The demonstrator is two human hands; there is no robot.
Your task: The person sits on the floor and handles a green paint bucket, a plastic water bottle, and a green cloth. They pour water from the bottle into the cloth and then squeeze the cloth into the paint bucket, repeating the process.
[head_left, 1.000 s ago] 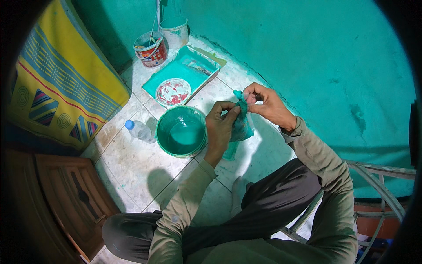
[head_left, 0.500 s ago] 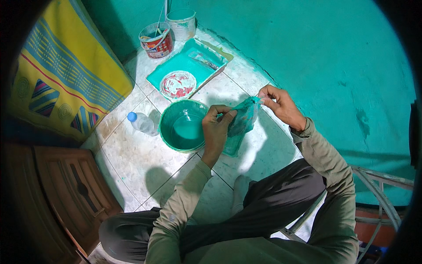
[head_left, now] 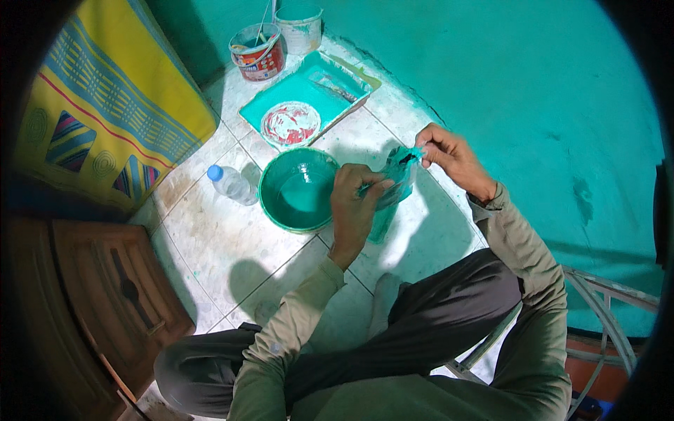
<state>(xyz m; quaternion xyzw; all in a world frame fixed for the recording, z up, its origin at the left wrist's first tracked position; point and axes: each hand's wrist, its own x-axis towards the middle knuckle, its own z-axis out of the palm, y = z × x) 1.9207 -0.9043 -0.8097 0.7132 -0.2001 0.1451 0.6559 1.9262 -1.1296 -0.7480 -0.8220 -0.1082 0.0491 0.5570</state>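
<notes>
Between my two hands stretches a thin, see-through plastic bag (head_left: 401, 184) smeared with green paint. Thumb and fingers of my left hand (head_left: 353, 210) pinch its near-left side, just over the right rim of the paint bucket. My right hand (head_left: 455, 160) grips the upper right end, where the plastic bunches up and a dark gap shows. Green paint fills the bottom of the round bucket (head_left: 272, 184), whose inner wall is coated too. Below the bag a green patch or flat item is partly hidden, and I cannot make out what it is.
A clear bottle (head_left: 235, 186) with a blue cap stands left of the bucket. Beyond lie a paint tray (head_left: 263, 98), a red-and-white smeared lid (head_left: 290, 125), a red pail (head_left: 261, 67) and a white pail (head_left: 300, 35). A green wall (head_left: 519, 105) rises at right, a wooden cabinet (head_left: 116, 281) at left.
My left hand has tilted and moved slightly right, toward my right hand. The bag, which hung lower, is now drawn up and opens darkly near its upper end.
</notes>
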